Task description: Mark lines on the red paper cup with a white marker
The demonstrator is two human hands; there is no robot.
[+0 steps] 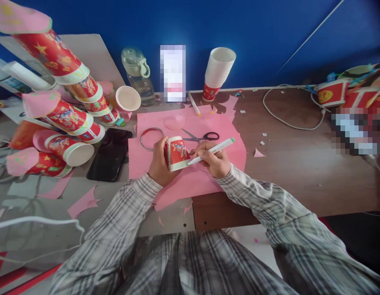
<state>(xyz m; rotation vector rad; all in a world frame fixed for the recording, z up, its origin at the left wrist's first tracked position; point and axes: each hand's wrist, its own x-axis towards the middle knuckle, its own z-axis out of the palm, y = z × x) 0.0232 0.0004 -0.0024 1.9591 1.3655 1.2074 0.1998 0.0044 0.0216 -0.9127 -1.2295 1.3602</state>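
Head view: tapered paper cup (179,153), slim white marker (220,147) in hands (161,164) (217,162).

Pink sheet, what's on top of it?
Scissors, a thin ring and a pink piece. The left hand, cup and right hand cover part of the sheet, hiding anything beneath.

the left hand (161,163) hides part of the cup (180,150), the right hand (213,159) part of the marker (220,146); whether its tip touches the cup cannot be told. the upright screen (173,73) and right-side device (354,131) are pixelated past reading. the far-right cups (333,93) are blurred, the top-left cone (22,18) cut off.
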